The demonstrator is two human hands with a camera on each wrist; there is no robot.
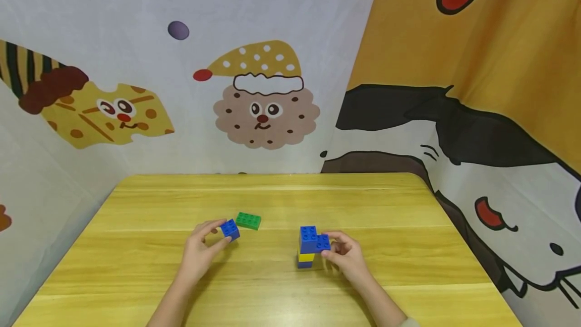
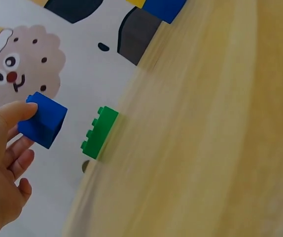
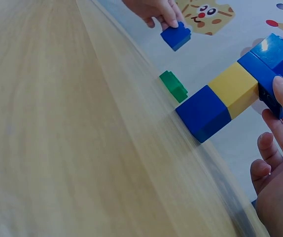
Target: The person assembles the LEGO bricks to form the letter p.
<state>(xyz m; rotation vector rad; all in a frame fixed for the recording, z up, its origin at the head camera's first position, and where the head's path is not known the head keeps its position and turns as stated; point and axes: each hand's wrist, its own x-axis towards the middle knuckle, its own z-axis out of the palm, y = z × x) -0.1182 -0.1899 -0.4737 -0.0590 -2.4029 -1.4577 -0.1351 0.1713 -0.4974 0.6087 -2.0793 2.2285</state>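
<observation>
My left hand [image 1: 197,252] pinches a blue toy building brick [image 1: 230,230] between thumb and fingers, holding it up off the table, studs upward. A stack of bricks stands upright nearer my right hand [image 1: 348,259]. Its bottom is a blue brick [image 3: 203,114], then comes a yellow brick [image 3: 233,90], then a longer blue brick [image 1: 323,242] that juts out to the right, with another blue brick [image 1: 308,239] on top. My right thumb and fingers pinch the jutting end of the longer brick. On the table beyond the left hand lies a green brick [image 1: 248,220], studs up.
The wooden table [image 1: 150,226] has its far edge against a hanging cloth [image 1: 181,115] printed with cartoon figures. More of this cloth, with an orange area, hangs along the right side.
</observation>
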